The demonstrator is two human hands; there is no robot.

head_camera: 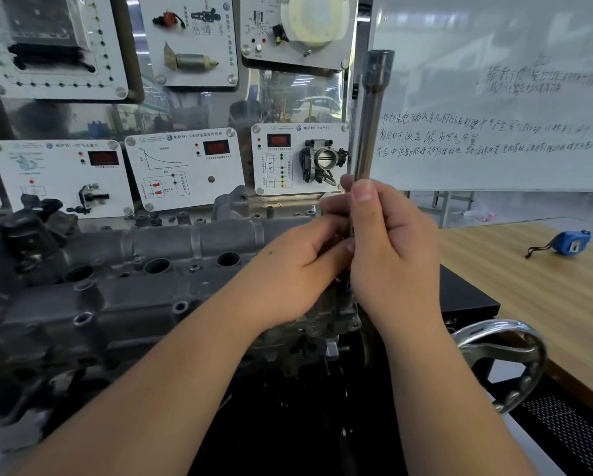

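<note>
— What's above the engine (pixel 116 297)?
— A metal tube (pixel 370 125), upright over its right end.
— Hands?
— The right hand (pixel 391 249) has its fingers wrapped round the lower part, thumb up. The left hand (pixel 298 266) pinches it just below.

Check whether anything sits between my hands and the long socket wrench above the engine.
Nothing visible does. The right hand grips the upright socket wrench round its shaft, and the left hand pinches it just below, fingers against the metal. Its lower end is hidden behind the hands, above the engine.
</note>
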